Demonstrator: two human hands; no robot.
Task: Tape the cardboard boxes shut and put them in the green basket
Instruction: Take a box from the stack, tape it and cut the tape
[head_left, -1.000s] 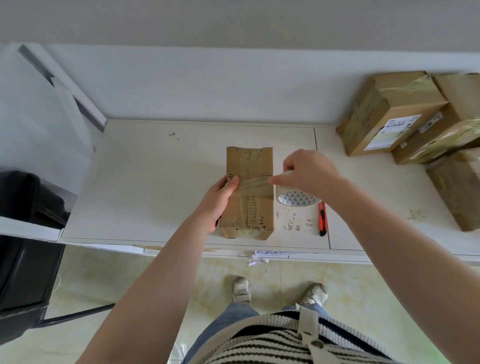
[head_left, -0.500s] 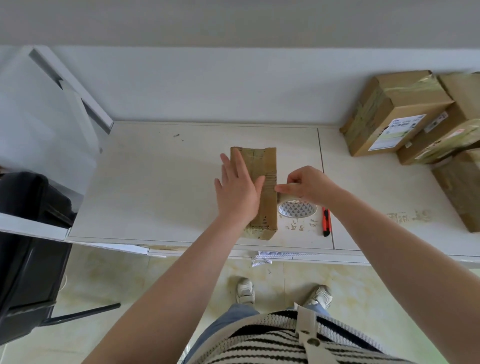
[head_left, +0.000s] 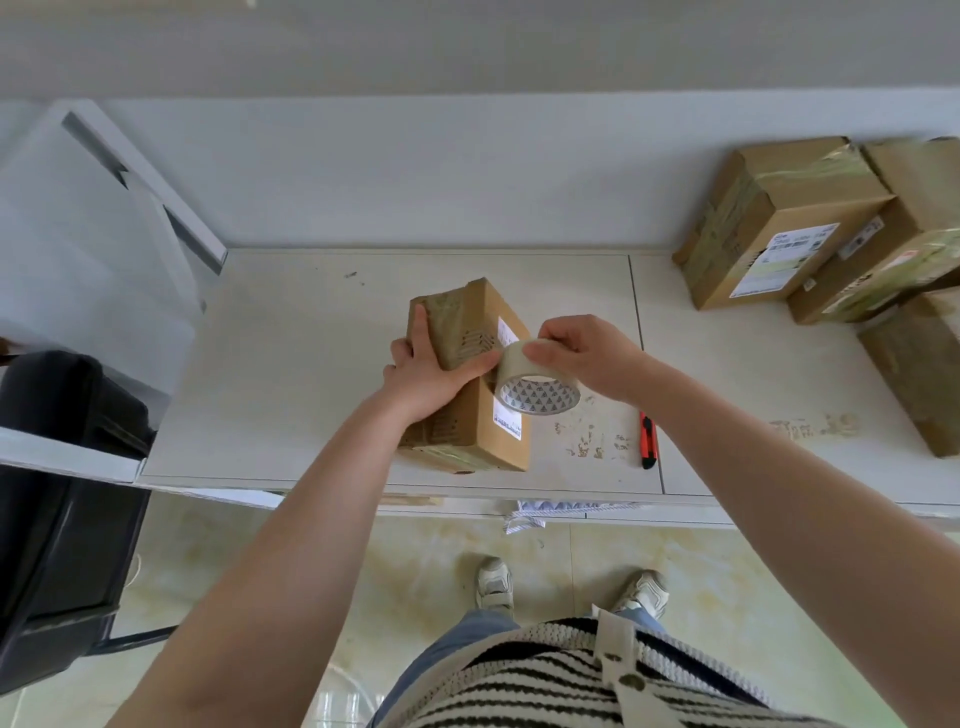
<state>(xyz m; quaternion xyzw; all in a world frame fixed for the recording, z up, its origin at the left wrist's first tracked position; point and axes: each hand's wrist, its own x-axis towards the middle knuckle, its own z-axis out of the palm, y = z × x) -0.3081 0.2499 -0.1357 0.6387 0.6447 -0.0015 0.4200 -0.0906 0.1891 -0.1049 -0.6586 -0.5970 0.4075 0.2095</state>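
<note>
We are looking down at a white table (head_left: 291, 374) where our left hand (head_left: 423, 371) is gripping a small cardboard box (head_left: 470, 374), with the fingers curled over its far-left face and the thumb lying across the taped top toward the right. The box is sitting tilted, with its near end resting on the table close to the near edge and its long side with white labels facing right. Old tape is covering its top face.

Our right hand (head_left: 587, 358) is pinching a roll of clear tape (head_left: 535, 382), with fingers curled over the roll's upper rim. The roll is sitting just beside the right side of the box, touching it or nearly so, and its open core is facing us, showing a printed triangle pattern inside. We cannot tell whether a strip is running from the roll onto the box.

To the right of the roll, a red and black box cutter (head_left: 648, 441) is lying on the table, near the near edge. In the far right corner a pile of taped cardboard boxes (head_left: 810, 223) is standing against the wall. To the left, beside the table, a black chair (head_left: 57, 499) is standing on the floor.
</note>
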